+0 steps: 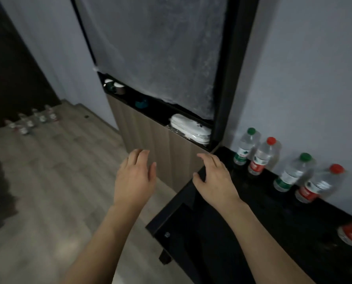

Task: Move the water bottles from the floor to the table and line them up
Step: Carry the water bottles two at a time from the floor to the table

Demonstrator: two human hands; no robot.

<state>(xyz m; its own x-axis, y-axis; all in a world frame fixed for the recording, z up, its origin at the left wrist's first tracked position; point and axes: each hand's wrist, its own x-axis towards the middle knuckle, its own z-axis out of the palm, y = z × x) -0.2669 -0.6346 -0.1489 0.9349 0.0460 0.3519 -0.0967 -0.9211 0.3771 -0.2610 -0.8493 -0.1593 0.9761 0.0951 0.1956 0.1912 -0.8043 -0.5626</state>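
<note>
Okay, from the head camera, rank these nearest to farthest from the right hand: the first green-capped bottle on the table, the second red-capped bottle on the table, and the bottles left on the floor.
From the right hand:
1. First green-capped bottle, at the near end of the row on the black table.
2. Second red-capped bottle, farther right along the wall.
3. Floor bottles, far left, beyond the left hand.

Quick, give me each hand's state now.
Left hand: open, fingers relaxed, holding nothing.
Right hand: open, holding nothing, over the black table edge.
</note>
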